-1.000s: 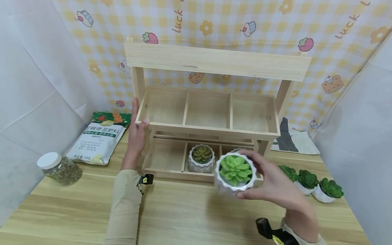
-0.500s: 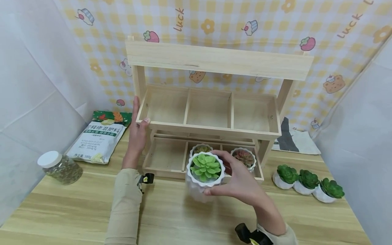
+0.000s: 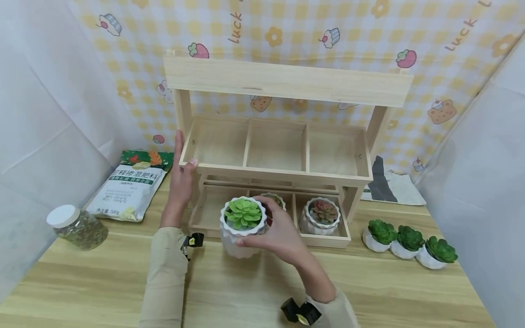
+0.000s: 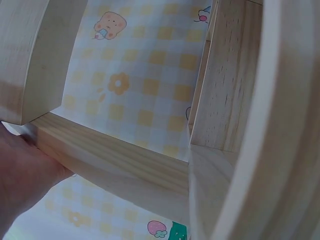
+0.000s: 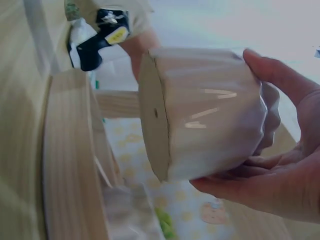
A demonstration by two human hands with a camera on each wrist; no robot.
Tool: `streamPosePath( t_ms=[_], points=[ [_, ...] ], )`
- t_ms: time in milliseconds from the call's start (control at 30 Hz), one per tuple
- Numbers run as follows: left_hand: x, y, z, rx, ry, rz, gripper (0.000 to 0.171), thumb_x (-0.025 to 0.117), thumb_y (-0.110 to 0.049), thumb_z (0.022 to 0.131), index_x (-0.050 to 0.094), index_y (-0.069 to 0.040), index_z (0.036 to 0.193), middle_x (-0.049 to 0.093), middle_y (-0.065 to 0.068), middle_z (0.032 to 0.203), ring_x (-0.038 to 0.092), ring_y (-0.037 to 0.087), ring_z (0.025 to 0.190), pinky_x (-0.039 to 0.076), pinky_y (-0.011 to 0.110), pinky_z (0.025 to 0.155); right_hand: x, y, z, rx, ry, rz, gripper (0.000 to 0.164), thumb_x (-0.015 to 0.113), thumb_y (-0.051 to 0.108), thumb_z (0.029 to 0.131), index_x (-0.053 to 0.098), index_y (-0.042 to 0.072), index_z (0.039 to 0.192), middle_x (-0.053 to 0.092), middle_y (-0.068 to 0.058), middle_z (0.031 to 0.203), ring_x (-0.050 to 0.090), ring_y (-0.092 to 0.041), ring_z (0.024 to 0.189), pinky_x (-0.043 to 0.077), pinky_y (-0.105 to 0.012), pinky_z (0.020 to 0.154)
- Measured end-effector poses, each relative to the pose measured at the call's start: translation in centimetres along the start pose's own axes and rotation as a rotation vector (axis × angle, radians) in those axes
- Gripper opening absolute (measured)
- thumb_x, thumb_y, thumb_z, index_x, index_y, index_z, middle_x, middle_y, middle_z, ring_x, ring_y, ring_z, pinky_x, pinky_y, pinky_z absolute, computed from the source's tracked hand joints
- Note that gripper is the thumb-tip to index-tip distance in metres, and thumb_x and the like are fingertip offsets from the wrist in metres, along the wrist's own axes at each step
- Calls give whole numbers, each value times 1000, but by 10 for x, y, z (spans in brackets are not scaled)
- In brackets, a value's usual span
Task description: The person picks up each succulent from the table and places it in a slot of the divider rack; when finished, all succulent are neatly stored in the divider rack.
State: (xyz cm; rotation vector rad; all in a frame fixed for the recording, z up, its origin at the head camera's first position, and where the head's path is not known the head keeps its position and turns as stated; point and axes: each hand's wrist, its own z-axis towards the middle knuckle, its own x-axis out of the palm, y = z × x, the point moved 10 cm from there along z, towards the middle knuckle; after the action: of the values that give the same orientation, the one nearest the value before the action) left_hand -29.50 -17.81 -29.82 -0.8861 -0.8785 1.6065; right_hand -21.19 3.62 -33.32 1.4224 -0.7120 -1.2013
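My right hand (image 3: 280,234) grips a white scalloped pot (image 3: 235,246) holding a light green succulent (image 3: 243,213). The pot is in front of the lower tray's left compartment; in the right wrist view its flat base with a small hole shows clear of the table. My left hand (image 3: 179,189) holds the left end of the wooden plant shelf's upper tray (image 3: 279,172), thumb over the front rim. In the lower tray (image 3: 328,241), a reddish succulent (image 3: 323,211) sits in its pot in the right compartment. A darker succulent (image 3: 275,199) in the middle one is partly hidden behind my right hand.
Three small dark green potted plants (image 3: 410,239) stand in a row on the table at right. At left are a fertilizer bag (image 3: 127,191) and a white-lidded jar of granules (image 3: 79,228). A grey and white sheet (image 3: 393,187) lies behind the shelf's right end.
My right hand has carried the light green succulent leftward, from before the right compartment to before the left one, uncovering the reddish plant. My left hand keeps its place on the upper tray.
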Motion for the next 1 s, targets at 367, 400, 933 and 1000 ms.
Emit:
streamPosePath(
  t_ms=[367,400,933,1000],
  points=[
    [-1,1,-1,1,10,-17,73,41,-12,89,4,-23,151,4,-2,155,15,25,138,15,48,108,30,-9,16,34,-130,94,87,87,24,58,43,8,131,51,-7,123,51,-20,111,40,-37,95],
    [-1,1,-1,1,10,-16,73,41,-12,89,4,-23,151,4,-2,155,14,25,138,15,48,108,32,-10,16,35,-139,99,87,87,24,58,43,8,132,51,-7,123,50,-20,111,40,-37,95],
    [-1,1,0,8,26,-31,74,41,-12,89,3,-22,151,2,-2,155,11,22,138,13,47,109,48,-32,38,39,-270,124,87,85,16,59,40,7,133,51,-5,122,50,-20,112,38,-36,96],
    [-1,0,0,12,27,-37,74,41,-12,89,3,-21,151,2,-2,155,11,22,138,13,46,109,49,-34,41,41,-282,129,87,85,15,59,40,7,133,51,-4,123,50,-19,112,38,-35,97]
  ],
)
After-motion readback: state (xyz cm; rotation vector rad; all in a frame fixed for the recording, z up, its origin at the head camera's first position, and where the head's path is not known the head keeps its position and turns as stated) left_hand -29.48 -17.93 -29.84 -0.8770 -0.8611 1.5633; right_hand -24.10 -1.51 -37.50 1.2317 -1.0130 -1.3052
